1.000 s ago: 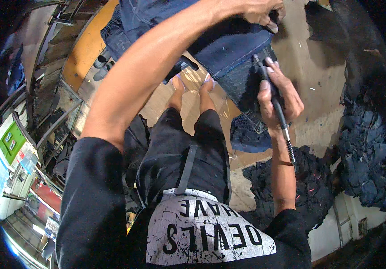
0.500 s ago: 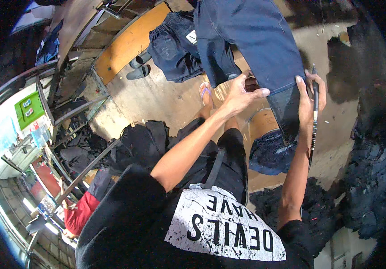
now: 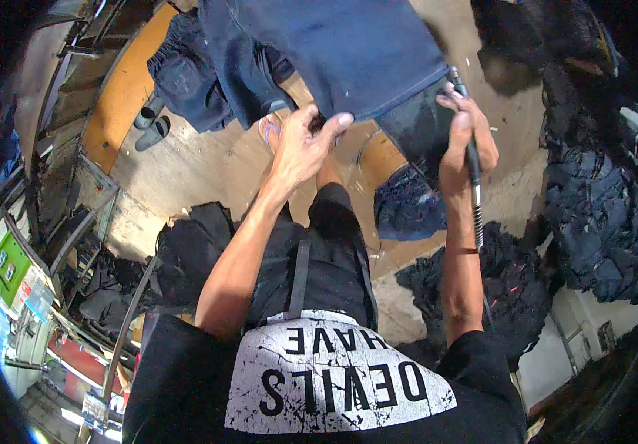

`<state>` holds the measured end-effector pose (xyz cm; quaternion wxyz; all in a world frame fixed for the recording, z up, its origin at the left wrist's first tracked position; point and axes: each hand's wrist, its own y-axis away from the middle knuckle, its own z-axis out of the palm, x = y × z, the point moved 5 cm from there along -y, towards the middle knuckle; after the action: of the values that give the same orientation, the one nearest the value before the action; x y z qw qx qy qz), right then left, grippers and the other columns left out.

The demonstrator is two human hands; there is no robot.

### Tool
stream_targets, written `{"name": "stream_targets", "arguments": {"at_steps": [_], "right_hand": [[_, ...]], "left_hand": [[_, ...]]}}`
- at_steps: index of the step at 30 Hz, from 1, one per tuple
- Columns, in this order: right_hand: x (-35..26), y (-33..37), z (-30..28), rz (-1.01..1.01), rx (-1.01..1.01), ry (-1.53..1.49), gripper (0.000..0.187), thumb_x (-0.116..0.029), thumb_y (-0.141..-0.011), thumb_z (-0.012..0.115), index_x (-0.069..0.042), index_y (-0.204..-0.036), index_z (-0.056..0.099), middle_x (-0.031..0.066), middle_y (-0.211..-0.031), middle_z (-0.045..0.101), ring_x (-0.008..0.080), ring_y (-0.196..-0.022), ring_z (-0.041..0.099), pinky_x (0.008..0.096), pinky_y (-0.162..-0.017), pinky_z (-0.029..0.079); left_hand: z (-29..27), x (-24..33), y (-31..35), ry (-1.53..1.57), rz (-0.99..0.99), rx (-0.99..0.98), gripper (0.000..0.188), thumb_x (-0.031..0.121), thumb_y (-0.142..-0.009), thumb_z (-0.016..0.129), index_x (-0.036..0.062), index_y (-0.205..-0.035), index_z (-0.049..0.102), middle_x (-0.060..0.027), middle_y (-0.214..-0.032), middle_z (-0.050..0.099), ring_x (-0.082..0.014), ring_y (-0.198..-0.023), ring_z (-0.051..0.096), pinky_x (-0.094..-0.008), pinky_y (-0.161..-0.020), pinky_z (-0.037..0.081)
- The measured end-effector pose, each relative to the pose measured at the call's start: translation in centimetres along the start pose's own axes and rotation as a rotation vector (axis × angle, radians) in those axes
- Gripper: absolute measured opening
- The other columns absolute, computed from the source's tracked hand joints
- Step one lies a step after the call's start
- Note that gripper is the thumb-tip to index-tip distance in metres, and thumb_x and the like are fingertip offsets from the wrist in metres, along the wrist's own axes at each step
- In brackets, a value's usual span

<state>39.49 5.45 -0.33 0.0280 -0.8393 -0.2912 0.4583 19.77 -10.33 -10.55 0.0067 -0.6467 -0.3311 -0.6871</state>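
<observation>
Tan floor (image 3: 200, 163) under a crowded room

Bare stretches run between an orange panel (image 3: 125, 92), curving at the upper left, and a big heap of black cloth (image 3: 600, 214) at the right; a smaller heap (image 3: 482, 288) lies nearer the person. Out front, above the floor, spreads a dark-blue garment (image 3: 363, 59), with a bundle of blue cloth (image 3: 408, 207) lower down. The hands are well apart: the left hand (image 3: 304, 148) touches the garment's lower edge, though I can't tell whether it pinches; the right hand (image 3: 468, 140) wraps a black pen-shaped tool (image 3: 474, 170), tip beside that edge.
</observation>
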Motion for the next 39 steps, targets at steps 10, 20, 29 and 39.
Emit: {"name": "stream_targets", "arguments": {"at_steps": [10, 20, 29, 39], "right_hand": [[-1.5, 2.2, 1.9, -0.324, -0.198, -0.158, 0.023, -0.002, -0.081, 0.072, 0.007, -0.102, 0.076, 0.0208, -0.097, 0.079, 0.0378, -0.103, 0.079, 0.0543, -0.101, 0.061], [-1.0, 2.5, 2.1, -0.291, -0.212, -0.123, 0.026, 0.000, -0.079, 0.072, 0.007, -0.104, 0.076, 0.0204, -0.097, 0.079, 0.0372, -0.104, 0.079, 0.0544, -0.101, 0.062], [-0.7, 2.5, 2.1, -0.278, -0.129, -0.130, 0.025, -0.001, -0.080, 0.070, 0.009, -0.102, 0.075, 0.0225, -0.094, 0.078, 0.0382, -0.100, 0.080, 0.0553, -0.100, 0.061], [-0.3, 2.3, 1.7, -0.209, -0.090, -0.133, 0.025, 0.000, -0.081, 0.069, 0.008, -0.104, 0.075, 0.0246, -0.099, 0.078, 0.0391, -0.105, 0.079, 0.0552, -0.103, 0.059]], "left_hand": [[0.5, 0.6, 0.3, 0.089, -0.091, -0.016, 0.029, 0.024, -0.099, 0.079, -0.0026, -0.104, 0.069, -0.0062, -0.091, 0.074, -0.0106, -0.079, 0.067, -0.0280, -0.071, 0.056], [0.9, 0.2, 0.5, 0.109, -0.088, -0.017, 0.029, 0.022, -0.101, 0.077, -0.0048, -0.111, 0.071, -0.0078, -0.097, 0.075, -0.0130, -0.086, 0.070, -0.0303, -0.080, 0.057], [0.6, 0.5, 0.3, 0.117, -0.055, -0.039, 0.025, 0.018, -0.102, 0.075, -0.0049, -0.110, 0.071, -0.0092, -0.100, 0.077, -0.0133, -0.086, 0.071, -0.0295, -0.081, 0.059], [0.6, -0.9, 0.1, 0.094, -0.121, -0.028, 0.024, 0.017, -0.102, 0.075, -0.0009, -0.116, 0.069, -0.0055, -0.104, 0.073, -0.0104, -0.088, 0.067, -0.0291, -0.078, 0.057]]}}
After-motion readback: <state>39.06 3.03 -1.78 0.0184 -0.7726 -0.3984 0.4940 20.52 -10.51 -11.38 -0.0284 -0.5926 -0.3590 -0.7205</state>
